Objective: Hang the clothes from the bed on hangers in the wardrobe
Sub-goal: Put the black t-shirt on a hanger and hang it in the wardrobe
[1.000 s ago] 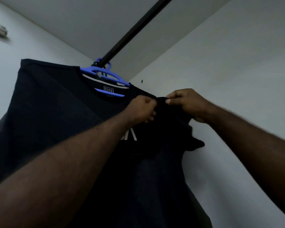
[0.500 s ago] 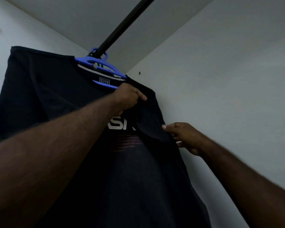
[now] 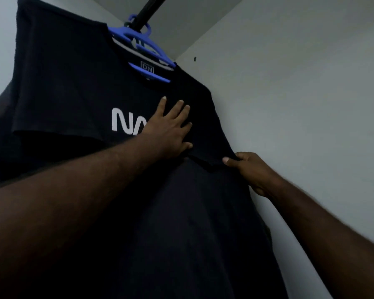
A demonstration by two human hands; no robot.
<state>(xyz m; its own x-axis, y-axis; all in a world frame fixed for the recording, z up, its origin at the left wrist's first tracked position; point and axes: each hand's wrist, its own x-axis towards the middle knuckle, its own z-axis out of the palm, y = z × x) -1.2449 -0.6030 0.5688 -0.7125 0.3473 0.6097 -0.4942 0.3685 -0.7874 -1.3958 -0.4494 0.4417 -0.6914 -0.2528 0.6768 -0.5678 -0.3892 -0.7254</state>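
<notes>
a black t-shirt (image 3: 181, 223) hangs front-facing on a blue plastic hanger (image 3: 153, 50), seen from below. the hanger's hook sits over a dark rod (image 3: 148, 9) that runs along the top of the pale-walled wardrobe (image 3: 289, 104). the hanger's arms pass through the neck opening, where a small white-framed label (image 3: 147, 69) reading "dn" shows. white lettering (image 3: 125, 123) crosses the chest, with only "na" visible. one short sleeve spreads out wide at the left; the other lies close against the wardrobe's side wall.
</notes>
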